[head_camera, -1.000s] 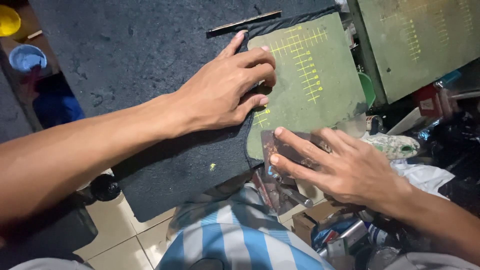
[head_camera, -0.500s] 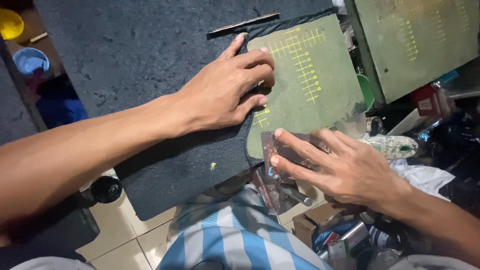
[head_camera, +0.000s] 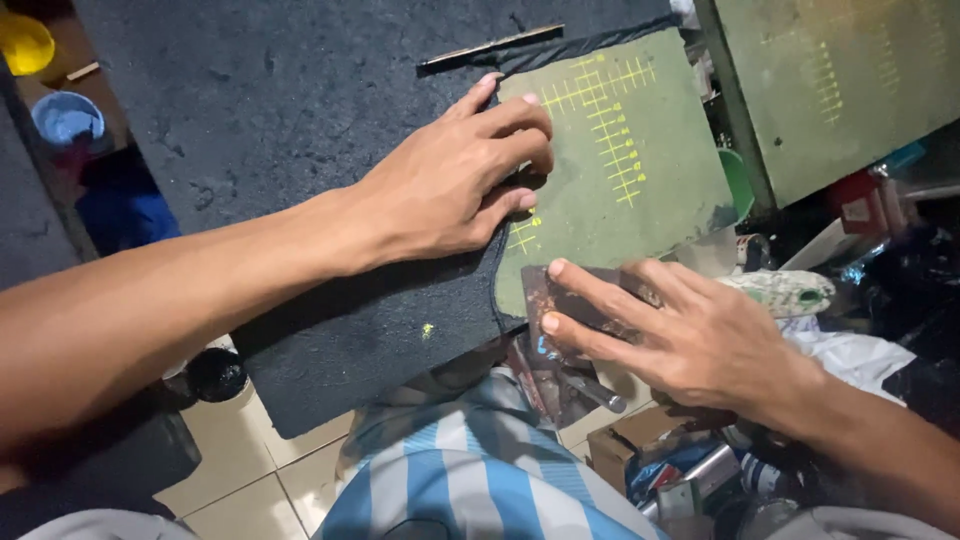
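Note:
My left hand (head_camera: 455, 185) lies flat on a dark cloth (head_camera: 300, 130) and presses its edge down where it meets a green board (head_camera: 640, 190) marked with yellow ruler lines. My right hand (head_camera: 680, 330) holds a flat, stained scraper (head_camera: 545, 300) against the board's near edge, fingers spread over the blade. Both hands sit close together at the seam between cloth and board.
A second green board (head_camera: 840, 90) stands at the top right. Clutter lies at the right: a white paint-stained object (head_camera: 785, 290), rags, a red box (head_camera: 860, 205), cans. A yellow bowl (head_camera: 22, 42) and a blue tub (head_camera: 65, 118) sit at the far left. Tiled floor (head_camera: 250, 470) shows below.

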